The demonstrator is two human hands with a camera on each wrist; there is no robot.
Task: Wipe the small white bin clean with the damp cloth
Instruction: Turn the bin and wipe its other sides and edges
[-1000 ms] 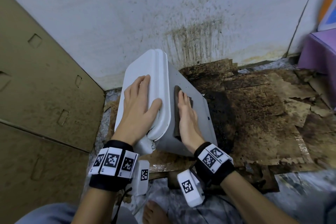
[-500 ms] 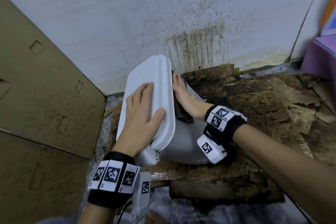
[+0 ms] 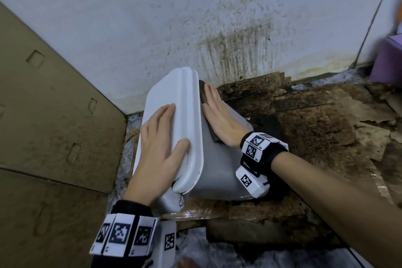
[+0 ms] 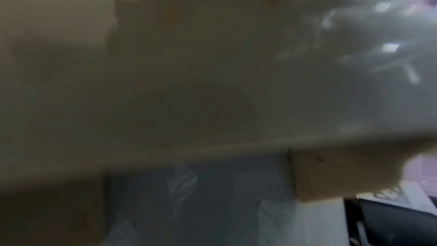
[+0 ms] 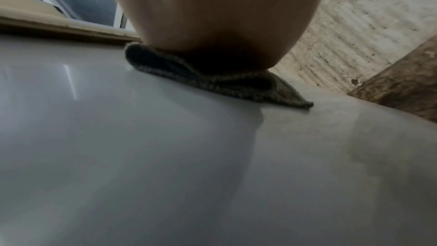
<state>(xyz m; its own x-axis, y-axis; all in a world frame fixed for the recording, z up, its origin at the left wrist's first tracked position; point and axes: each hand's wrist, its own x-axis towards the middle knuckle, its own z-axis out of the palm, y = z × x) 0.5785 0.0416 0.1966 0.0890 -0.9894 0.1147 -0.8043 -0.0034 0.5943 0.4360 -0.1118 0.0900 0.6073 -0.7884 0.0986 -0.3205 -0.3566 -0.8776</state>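
R hand (image 3: 219, 119) flat, fingers straight, pressing dark damp cloth (image 5: 212, 85) on side wall of small white bin (image 3: 219, 172). L hand (image 3: 161, 148) open, steadying lid. Bin tipped on floor by wall. Mid-wipe; other faces prob. left.

Head view's evenly lit and sharp but bends at the edges, left wrist view is dim smeary blur, right wrist view's dim with a glare streak on the bin (image 5: 71, 81).
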